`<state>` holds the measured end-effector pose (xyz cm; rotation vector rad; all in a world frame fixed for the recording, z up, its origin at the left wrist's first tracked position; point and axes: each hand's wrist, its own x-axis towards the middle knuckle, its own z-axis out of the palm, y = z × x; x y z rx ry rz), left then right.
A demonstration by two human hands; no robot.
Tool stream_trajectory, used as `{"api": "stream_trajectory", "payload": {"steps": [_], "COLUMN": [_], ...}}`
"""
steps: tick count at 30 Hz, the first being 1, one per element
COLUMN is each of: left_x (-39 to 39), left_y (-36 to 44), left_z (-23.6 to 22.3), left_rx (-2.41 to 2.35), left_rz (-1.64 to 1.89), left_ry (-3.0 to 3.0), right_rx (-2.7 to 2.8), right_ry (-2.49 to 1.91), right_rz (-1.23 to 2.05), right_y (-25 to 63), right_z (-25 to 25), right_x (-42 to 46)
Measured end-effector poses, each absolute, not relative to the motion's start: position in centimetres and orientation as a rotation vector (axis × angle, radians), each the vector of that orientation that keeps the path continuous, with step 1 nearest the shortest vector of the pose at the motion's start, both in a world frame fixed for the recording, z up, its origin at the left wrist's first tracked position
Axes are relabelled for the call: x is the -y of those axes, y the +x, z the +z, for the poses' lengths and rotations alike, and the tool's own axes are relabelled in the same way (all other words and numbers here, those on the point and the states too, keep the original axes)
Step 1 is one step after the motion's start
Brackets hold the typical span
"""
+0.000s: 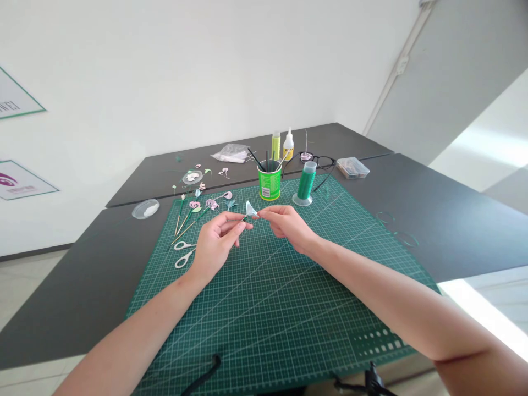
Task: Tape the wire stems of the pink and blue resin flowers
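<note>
A small pale blue artificial flower (249, 209) is held up above the green cutting mat (264, 297). My left hand (216, 239) pinches it from below, at its thin green stem, between thumb and fingers. From the other side, my right hand (289, 224) pinches the edge of a petal with its fingertips. White-handled scissors (184, 254) lie beside my left wrist, their blades hidden behind it. Several pink and purple flowers on green stems (193, 206) rest at the mat's left side.
A green pot (270, 184) with tools stands behind my hands, a green thread spool (306, 184) to its right. Farther back are a glue bottle (288, 146), eyeglasses (324, 161) and a clear box (352, 168). A small clear dish (145, 209) sits left of the mat.
</note>
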<state>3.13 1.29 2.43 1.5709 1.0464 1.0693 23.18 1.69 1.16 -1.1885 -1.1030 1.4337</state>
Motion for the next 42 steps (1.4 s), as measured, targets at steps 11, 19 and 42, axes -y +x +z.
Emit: {"api": "stream_trajectory", "payload": {"steps": [11, 19, 42], "left_x": [-1.6, -1.4, -1.5], "left_y": [3.1, 3.1, 3.3], "left_z": [2.5, 2.7, 2.9], "left_rx": [-1.067, -1.092, -1.098], "left_rz": [1.03, 1.007, 1.007], "left_ry": [1.454, 1.415, 1.287], "right_rx": [1.024, 1.175, 1.115], "right_ry": [-1.196, -1.186, -0.925], "right_rz": [1.075, 0.933, 1.704], "right_y": [23.3, 22.9, 22.5], "right_z": [-0.1, -0.4, 1.1], "right_x": [-2.5, -2.1, -0.4]}}
